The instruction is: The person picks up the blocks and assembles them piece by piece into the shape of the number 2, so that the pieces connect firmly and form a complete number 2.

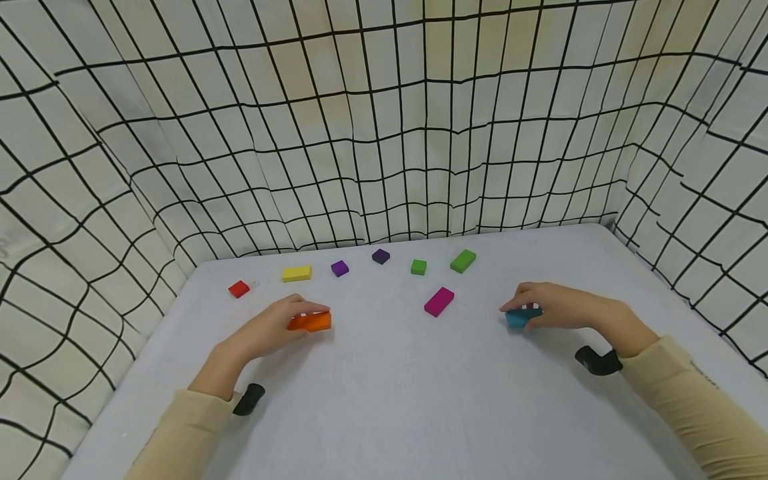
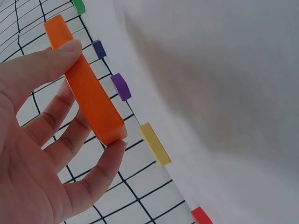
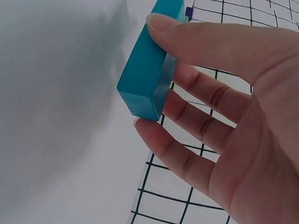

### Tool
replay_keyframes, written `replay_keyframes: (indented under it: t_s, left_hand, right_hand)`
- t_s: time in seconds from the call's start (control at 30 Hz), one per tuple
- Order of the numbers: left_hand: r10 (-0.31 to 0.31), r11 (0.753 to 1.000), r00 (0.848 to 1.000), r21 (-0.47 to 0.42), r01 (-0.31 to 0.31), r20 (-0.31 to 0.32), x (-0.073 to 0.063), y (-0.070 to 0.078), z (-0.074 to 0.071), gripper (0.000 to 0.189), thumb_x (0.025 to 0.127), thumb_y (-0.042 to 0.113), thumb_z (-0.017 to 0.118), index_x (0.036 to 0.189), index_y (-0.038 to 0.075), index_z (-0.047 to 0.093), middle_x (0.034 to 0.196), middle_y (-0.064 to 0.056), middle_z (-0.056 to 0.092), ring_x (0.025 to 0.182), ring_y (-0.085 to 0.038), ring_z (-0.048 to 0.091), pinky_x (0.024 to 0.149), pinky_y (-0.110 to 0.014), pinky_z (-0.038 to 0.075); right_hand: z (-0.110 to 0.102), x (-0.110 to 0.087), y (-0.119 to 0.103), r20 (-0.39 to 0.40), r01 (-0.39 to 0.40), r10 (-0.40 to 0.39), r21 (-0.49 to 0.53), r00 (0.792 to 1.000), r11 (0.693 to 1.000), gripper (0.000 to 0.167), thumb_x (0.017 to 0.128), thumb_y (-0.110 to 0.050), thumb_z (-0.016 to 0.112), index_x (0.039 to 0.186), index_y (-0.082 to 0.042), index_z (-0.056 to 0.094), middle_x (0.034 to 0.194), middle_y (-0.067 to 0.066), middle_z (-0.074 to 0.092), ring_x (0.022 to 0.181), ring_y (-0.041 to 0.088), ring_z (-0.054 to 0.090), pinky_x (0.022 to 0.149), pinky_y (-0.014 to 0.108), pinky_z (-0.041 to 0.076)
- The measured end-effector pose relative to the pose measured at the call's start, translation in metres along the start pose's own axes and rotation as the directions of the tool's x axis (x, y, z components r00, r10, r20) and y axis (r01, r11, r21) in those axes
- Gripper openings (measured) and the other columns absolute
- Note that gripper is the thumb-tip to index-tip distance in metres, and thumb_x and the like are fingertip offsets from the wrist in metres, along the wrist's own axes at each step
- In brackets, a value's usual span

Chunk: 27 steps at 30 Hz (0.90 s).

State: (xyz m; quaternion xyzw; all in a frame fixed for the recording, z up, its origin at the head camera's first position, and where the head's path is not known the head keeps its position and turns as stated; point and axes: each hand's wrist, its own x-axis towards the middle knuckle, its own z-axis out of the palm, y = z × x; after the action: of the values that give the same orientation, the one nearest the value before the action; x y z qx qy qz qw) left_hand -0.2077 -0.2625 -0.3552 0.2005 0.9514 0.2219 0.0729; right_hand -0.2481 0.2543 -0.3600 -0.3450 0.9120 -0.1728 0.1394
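Between thumb and fingers, my left hand (image 1: pixel 277 328) grips an orange block (image 2: pixel 91 93), a long rectangular bar. Over on the right side of the table, my right hand (image 1: pixel 561 305) pinches a blue block (image 3: pixel 148 70) with the thumb on one face and the fingers on the other. A magenta block (image 1: pixel 439 302) lies on the white table between the two hands. Beyond the left hand are a yellow block (image 1: pixel 297 274) and a red block (image 1: pixel 239 289). Shadows under both hands fall on the cloth.
Along the back lie a purple block (image 1: pixel 339 268), a dark purple block (image 1: pixel 381 256), a small green block (image 1: pixel 419 267) and a longer green block (image 1: pixel 463 261). A black grid net (image 1: pixel 384 160) over white sheeting walls the table (image 1: pixel 384 413) at the back and sides.
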Motion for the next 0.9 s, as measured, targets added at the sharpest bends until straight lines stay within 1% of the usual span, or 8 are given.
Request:
replay_keyframes:
  t_s: [0.1, 0.27, 0.37, 0.53, 0.73, 0.9]
  left_hand:
    - [0.01, 1.0, 1.0, 0.002, -0.01, 0.007, 0.0, 0.003, 0.002, 0.047, 0.095, 0.0, 0.07, 0.138, 0.017, 0.066, 0.127, -0.01, 0.06, 0.12, -0.034, 0.056, 0.099, -0.053, 0.051]
    - [0.033, 0.999, 0.999, 0.016, -0.034, 0.011, 0.001, 0.009, 0.006, 0.047, 0.094, 0.0, 0.07, 0.138, 0.017, 0.066, 0.124, -0.007, 0.061, 0.118, -0.031, 0.057, 0.099, -0.052, 0.051]
    - [0.047, 0.999, 0.999, 0.026, -0.047, 0.019, 0.001, 0.013, 0.008, 0.046, 0.094, 0.0, 0.071, 0.137, 0.015, 0.066, 0.121, -0.006, 0.062, 0.115, -0.029, 0.058, 0.098, -0.05, 0.052]
    - [0.05, 0.998, 0.998, 0.04, -0.051, 0.034, 0.002, 0.019, 0.011, 0.043, 0.093, 0.002, 0.073, 0.135, 0.012, 0.068, 0.117, -0.004, 0.062, 0.111, -0.027, 0.058, 0.097, -0.048, 0.053]
    - [0.056, 0.997, 0.998, 0.048, -0.058, 0.032, 0.001, 0.025, 0.013, 0.041, 0.093, 0.004, 0.074, 0.133, 0.012, 0.069, 0.115, -0.003, 0.062, 0.11, -0.026, 0.059, 0.098, -0.048, 0.052]
    - [0.053, 0.998, 0.998, 0.044, -0.055, 0.046, 0.0, 0.032, 0.016, 0.04, 0.093, 0.004, 0.074, 0.132, 0.013, 0.07, 0.114, -0.002, 0.062, 0.11, -0.025, 0.058, 0.098, -0.048, 0.052]
  right_hand:
    - [0.002, 0.002, -0.002, 0.011, -0.005, 0.005, -0.004, 1.0, 1.0, 0.041, 0.091, -0.01, 0.078, 0.131, -0.013, 0.071, 0.115, -0.002, 0.06, 0.106, 0.021, 0.057, 0.093, 0.044, 0.054]
    - [0.003, 0.003, -0.007, 0.015, 0.025, -0.025, -0.014, 1.0, 1.0, 0.041, 0.09, -0.01, 0.079, 0.131, -0.013, 0.071, 0.113, -0.002, 0.06, 0.102, 0.018, 0.056, 0.09, 0.041, 0.055]
    - [0.004, 0.003, -0.011, 0.014, 0.045, -0.045, -0.017, 0.999, 0.999, 0.041, 0.09, -0.011, 0.08, 0.13, -0.013, 0.071, 0.113, -0.003, 0.06, 0.101, 0.017, 0.057, 0.089, 0.04, 0.055]
    - [0.005, 0.003, -0.016, 0.013, 0.063, -0.063, -0.024, 0.998, 0.998, 0.042, 0.09, -0.012, 0.08, 0.131, -0.013, 0.071, 0.113, -0.003, 0.06, 0.102, 0.016, 0.058, 0.089, 0.038, 0.056]
    - [0.007, 0.003, -0.022, 0.016, 0.083, -0.083, -0.027, 0.996, 0.996, 0.042, 0.089, -0.01, 0.08, 0.13, -0.013, 0.071, 0.112, -0.004, 0.059, 0.1, 0.015, 0.057, 0.088, 0.036, 0.056]
    - [0.01, 0.006, -0.025, 0.033, 0.098, -0.096, -0.037, 0.995, 0.995, 0.043, 0.089, -0.01, 0.08, 0.131, -0.015, 0.071, 0.11, -0.006, 0.058, 0.098, 0.012, 0.056, 0.087, 0.033, 0.055]
